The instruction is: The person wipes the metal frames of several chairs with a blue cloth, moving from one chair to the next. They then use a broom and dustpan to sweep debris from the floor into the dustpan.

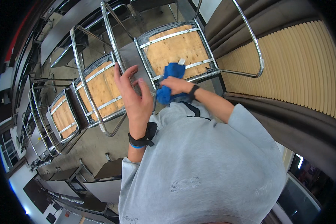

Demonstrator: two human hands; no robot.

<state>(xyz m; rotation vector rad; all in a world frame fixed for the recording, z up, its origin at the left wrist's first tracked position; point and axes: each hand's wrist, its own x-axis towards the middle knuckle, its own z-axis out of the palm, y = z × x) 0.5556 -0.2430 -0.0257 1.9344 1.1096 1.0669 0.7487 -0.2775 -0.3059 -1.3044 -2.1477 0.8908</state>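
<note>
A blue cloth (pixel 174 70) with a white tag is bunched in my right hand (pixel 177 84). The cloth lies against the near corner of an upturned chair (pixel 175 46), whose bare plywood seat bottom and chrome frame face up. My left hand (pixel 137 93) is raised with its fingers apart and nothing in it. It appears in front of the chrome leg tube of a second upturned chair (pixel 103 86); whether it touches the metal I cannot tell. A dark band is around each wrist.
Another upturned chair (pixel 63 116) continues the row at left, its looped chrome legs sticking up. Brown curtains (pixel 240 22) and a ribbed wooden panel (pixel 285 67) stand close on the right. Dark-topped tables (pixel 109 169) are at lower left, on a concrete floor (pixel 100 142).
</note>
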